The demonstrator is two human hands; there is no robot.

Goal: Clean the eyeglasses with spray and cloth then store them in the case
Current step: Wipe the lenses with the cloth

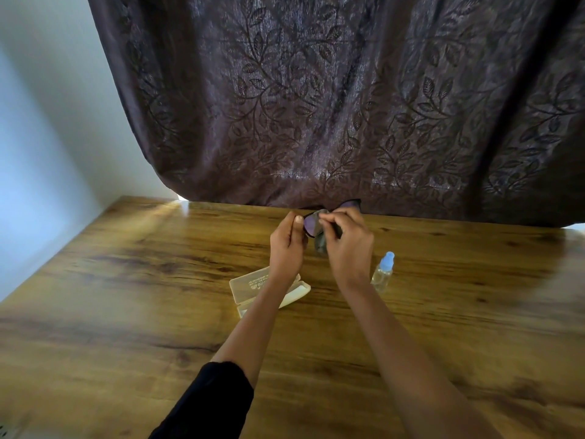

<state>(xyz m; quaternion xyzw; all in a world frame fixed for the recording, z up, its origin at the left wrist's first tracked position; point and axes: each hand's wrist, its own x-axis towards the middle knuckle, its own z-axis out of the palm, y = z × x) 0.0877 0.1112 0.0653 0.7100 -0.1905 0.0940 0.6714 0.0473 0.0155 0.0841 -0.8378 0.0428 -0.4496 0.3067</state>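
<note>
Two hands raised together above the far middle of the table [126, 280], close to its back edge where the curtain [316, 90] hangs down. Left hand [286, 245] pinching one end of the eyeglasses [308, 222], thumb and fingers closed on the frame, probably to keep the lens steady and clear of fingerprints. Right hand [346, 245] closed on a grey cloth [320, 240], fingertips pressing it to the lens while the loose end dangles below. Held up off the wood, likely so both faces of a lens can be rubbed at once and nothing scrapes the surface. Far half of the frame poking out dark behind the right fingers; too small and blurred to judge how clean the lenses are.

Lying open under the left wrist, nearer the middle of the table: a cream case [250, 288], lid folded back, partly hidden by the forearm. Seemingly left open and close by so the glasses can go straight in with one short move. Standing upright just right of the right wrist: a small clear spray bottle [383, 272] with a pale blue cap, apart from the case and within easy reach should more fluid be wanted.

Judged from this: wiping step under way, storing not yet done. Main risk a twist on the frame from too firm a rub.
</note>
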